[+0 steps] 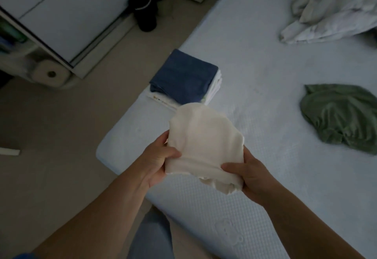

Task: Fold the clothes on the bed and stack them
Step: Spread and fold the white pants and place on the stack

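Nearest to me: my two bare forearms rise from the bottom edge toward the middle of the frame, with a patch of blue trouser leg (151, 236) between them at bottom centre.
Left hand (156, 163): fingers curled under and thumb on top, gripping the left edge of the cream garment (206, 142).
Right hand (252, 175): thumb laid across the garment's lower right corner, fingers wrapped beneath — a firm grip, as far as I can see.
Cream garment: folded into a compact bundle, held up in the centre of the frame above the near corner of the bed (265, 71).
Stack (183, 79): just above the bundle in the picture, at the bed's left edge — a folded blue piece on top of folded white ones.
Green garment (340, 116): crumpled and unfolded at the right edge of the frame, well apart from the stack.
Duvet (334, 8): a rumpled white heap in the upper right corner.
Floor side: a white cabinet (67, 16) in the upper left, dark boots (145, 12) beside it at top centre.
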Demonstrator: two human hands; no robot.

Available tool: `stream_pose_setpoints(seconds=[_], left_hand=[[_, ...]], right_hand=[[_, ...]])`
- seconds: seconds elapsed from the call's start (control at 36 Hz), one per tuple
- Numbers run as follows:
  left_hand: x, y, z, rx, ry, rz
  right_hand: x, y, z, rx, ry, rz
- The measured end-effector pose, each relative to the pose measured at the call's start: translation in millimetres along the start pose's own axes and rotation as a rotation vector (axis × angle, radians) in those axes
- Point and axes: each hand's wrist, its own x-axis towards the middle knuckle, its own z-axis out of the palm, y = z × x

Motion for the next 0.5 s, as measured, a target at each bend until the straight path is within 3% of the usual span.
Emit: stream_pose_setpoints(seconds=[0.25,0.5], left_hand=[[96,94,-95,0.060,-0.056,0.074],[200,218,-93,0.070,-0.198,0.272]], right_hand=[[116,-19,88,-0.107,0.228,-0.108],[230,-100,114,-0.150,0.407,-0.357]])
